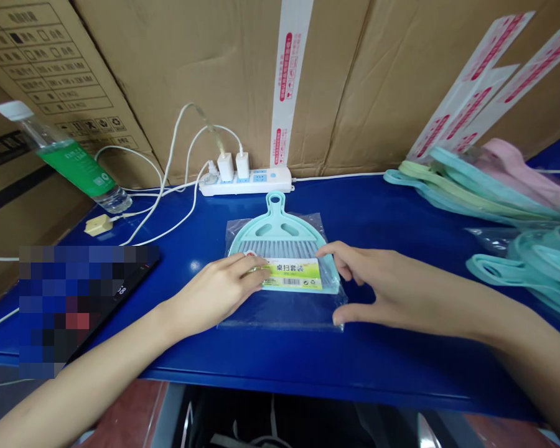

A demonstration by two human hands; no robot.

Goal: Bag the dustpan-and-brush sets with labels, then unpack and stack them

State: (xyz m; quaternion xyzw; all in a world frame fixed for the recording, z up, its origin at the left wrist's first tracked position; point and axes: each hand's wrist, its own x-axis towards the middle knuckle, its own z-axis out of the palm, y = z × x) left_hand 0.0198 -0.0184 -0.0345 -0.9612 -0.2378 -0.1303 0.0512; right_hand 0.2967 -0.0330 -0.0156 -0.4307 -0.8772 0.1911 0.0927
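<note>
This looks like a workshop or stockroom rather than a home. A plain blue worktop (pixel 280 356) is backed on the far side by large cardboard sheeting (pixel 214 68) with red-printed packing tape (pixel 295 43), and a carton (pixel 51 62) at far left carries a printed specification table. Several pastel dustpans (pixel 476 196) lie piled at right, and a labelled dustpan-and-brush set (pixel 284 247) lies in the middle. A multi-socket power strip (pixel 273 183) sits against the cardboard.
</note>
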